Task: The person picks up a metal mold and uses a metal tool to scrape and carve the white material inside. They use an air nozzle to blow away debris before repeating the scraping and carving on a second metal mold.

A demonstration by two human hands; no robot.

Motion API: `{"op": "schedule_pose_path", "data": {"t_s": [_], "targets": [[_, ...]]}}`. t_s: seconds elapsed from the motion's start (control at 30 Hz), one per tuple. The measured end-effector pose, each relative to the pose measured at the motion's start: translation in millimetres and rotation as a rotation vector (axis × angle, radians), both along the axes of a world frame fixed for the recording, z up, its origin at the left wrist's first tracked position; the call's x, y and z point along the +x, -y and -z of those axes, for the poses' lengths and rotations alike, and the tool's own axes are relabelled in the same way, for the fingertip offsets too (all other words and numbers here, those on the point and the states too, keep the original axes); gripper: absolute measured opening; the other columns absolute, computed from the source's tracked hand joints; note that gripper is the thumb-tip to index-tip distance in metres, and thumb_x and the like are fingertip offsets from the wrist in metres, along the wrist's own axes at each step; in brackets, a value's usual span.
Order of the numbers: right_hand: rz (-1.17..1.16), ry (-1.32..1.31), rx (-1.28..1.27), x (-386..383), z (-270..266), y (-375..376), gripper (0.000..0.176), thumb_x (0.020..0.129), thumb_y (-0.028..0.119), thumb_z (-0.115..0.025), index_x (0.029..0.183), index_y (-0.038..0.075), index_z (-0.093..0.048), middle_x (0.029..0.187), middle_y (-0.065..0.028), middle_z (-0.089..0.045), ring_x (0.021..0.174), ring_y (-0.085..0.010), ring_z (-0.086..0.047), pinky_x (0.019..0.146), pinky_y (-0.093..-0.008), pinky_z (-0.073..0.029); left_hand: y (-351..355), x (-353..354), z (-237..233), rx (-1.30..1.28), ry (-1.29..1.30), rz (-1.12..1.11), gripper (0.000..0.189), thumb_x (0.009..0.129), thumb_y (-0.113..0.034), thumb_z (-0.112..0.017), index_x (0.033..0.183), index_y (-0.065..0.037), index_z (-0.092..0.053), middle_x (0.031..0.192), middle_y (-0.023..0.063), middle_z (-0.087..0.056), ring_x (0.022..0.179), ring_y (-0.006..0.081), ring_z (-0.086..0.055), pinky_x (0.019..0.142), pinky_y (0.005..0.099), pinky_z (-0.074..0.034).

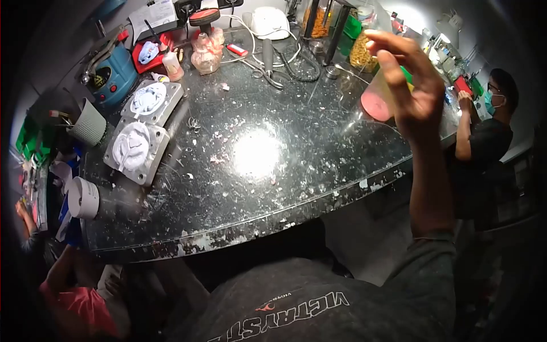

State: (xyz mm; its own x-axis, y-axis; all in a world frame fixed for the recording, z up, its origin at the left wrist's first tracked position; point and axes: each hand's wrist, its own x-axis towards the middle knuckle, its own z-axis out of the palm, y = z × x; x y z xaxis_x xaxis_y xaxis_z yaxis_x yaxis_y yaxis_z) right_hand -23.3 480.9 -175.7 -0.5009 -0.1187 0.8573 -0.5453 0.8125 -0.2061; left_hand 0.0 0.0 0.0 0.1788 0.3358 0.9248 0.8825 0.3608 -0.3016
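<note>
My right hand [413, 85] is raised over the right end of the black worktop [307, 171]. Its fingers are bent but apart, with nothing visible between them. Behind it, partly covered by the hand, is a clear container [376, 105] with pink contents; I see no grip on it. My left hand is out of view. At the left of the worktop lie two metal flask halves, the nearer half [134, 149] and the farther half [151, 101], both holding white plaster.
At the back stand a blue machine [114, 77], a glass burner-like bottle [206, 51] and a corded handpiece [268, 54] beside pliers [273, 80]. A grey cup [88, 122] and a white roll [84, 198] are at left. A masked co-worker [490, 125] sits at right; others at left.
</note>
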Motion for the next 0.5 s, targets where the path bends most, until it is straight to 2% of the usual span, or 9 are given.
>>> {"op": "schedule_pose_path", "data": {"t_s": [0.07, 0.1, 0.13, 0.17, 0.23, 0.3, 0.33, 0.47, 0.5], "targets": [[0.022, 0.168, -0.224, -36, 21, -27, 0.021, 0.101, 0.014, -0.069, 0.118, 0.005, -0.076, 0.105, -0.0064, -0.077, 0.093, -0.0107, -0.071, 0.084, -0.0275, -0.056, -12, -19, 8, 0.780, 0.355, 0.417, 0.073, 0.111, -0.054, -0.022, 0.162, -0.002, -0.030, 0.153, 0.0242, -0.051, 0.146, 0.0401, -0.047, 0.122, 0.0574, -0.035], [0.086, 0.323, -0.192, -51, 34, -38, 0.022, 0.100, 0.017, -0.070, 0.116, 0.004, -0.076, 0.102, -0.0083, -0.078, 0.092, -0.0135, -0.072, 0.084, -0.0293, -0.056, -26, -30, 32, 0.960, 0.544, 0.414, 0.070, 0.108, -0.052, -0.029, 0.150, 0.003, -0.038, 0.145, 0.0238, -0.050, 0.136, 0.0385, -0.051, 0.115, 0.0537, -0.043], [0.151, 0.481, -0.157, -63, 43, -44, 0.023, 0.099, 0.020, -0.071, 0.114, 0.003, -0.076, 0.099, -0.0103, -0.078, 0.092, -0.0164, -0.074, 0.084, -0.0311, -0.056, -27, -45, 64, 0.962, 0.533, 0.408, 0.070, 0.108, -0.052, -0.029, 0.150, 0.003, -0.038, 0.145, 0.0238, -0.050, 0.136, 0.0385, -0.051, 0.115, 0.0537, -0.043], [0.155, 0.540, -0.076, -72, 44, -36, 0.025, 0.098, 0.023, -0.072, 0.112, 0.003, -0.077, 0.099, -0.0128, -0.078, 0.093, -0.0212, -0.075, 0.084, -0.0339, -0.057, -17, -64, 96, 1.143, 0.724, 0.403, 0.068, 0.105, -0.051, -0.035, 0.138, 0.008, -0.045, 0.138, 0.0234, -0.050, 0.127, 0.0369, -0.056, 0.108, 0.0500, -0.050], [0.122, 0.671, 0.099, -96, 50, -21, 0.027, 0.096, 0.027, -0.071, 0.112, 0.006, -0.077, 0.106, -0.0174, -0.077, 0.098, -0.0343, -0.075, 0.087, -0.0414, -0.058, 62, -111, 153, -0.314, 1.184, -0.308, 0.058, 0.093, -0.031, -0.072, 0.145, -0.009, -0.056, 0.144, 0.0096, -0.059, 0.138, 0.0234, -0.053, 0.111, 0.0399, -0.042], [0.184, 0.714, 0.224, -125, 47, -8, 0.029, 0.097, 0.031, -0.069, 0.113, 0.008, -0.078, 0.104, -0.0163, -0.078, 0.098, -0.0349, -0.075, 0.088, -0.0435, -0.057, -1, -100, 178, -0.372, 1.211, -0.521, 0.068, 0.082, -0.021, -0.075, 0.146, -0.008, -0.056, 0.144, 0.0108, -0.059, 0.136, 0.0242, -0.054, 0.112, 0.0409, -0.040], [0.182, 0.708, 0.245, -142, 47, -7, 0.029, 0.097, 0.032, -0.068, 0.113, 0.009, -0.078, 0.103, -0.0163, -0.078, 0.098, -0.0352, -0.075, 0.088, -0.0441, -0.057, -10, -109, 192, -0.389, 1.125, -0.547, 0.067, 0.082, -0.019, -0.081, 0.144, -0.008, -0.057, 0.144, 0.0163, -0.058, 0.136, 0.0311, -0.055, 0.114, 0.0416, -0.041], [0.287, 0.802, 0.392, -162, 32, -5, 0.037, 0.098, 0.041, -0.067, 0.111, 0.008, -0.078, 0.099, -0.0177, -0.077, 0.096, -0.0369, -0.074, 0.086, -0.0460, -0.056, -17, -139, 227, -0.431, 1.147, -0.706, 0.098, 0.076, -0.042, -0.090, 0.153, 0.000, -0.046, 0.158, 0.0285, -0.043, 0.149, 0.0416, -0.039, 0.123, 0.0481, -0.032], [0.291, 0.808, 0.363, -150, 26, -6, 0.037, 0.098, 0.040, -0.068, 0.109, 0.006, -0.078, 0.099, -0.0176, -0.077, 0.097, -0.0365, -0.074, 0.086, -0.0459, -0.056, -19, -145, 231, -0.443, 1.239, -0.772, 0.118, 0.070, -0.054, -0.092, 0.158, 0.002, -0.038, 0.162, 0.0335, -0.035, 0.154, 0.0445, -0.031, 0.126, 0.0483, -0.028]]}}
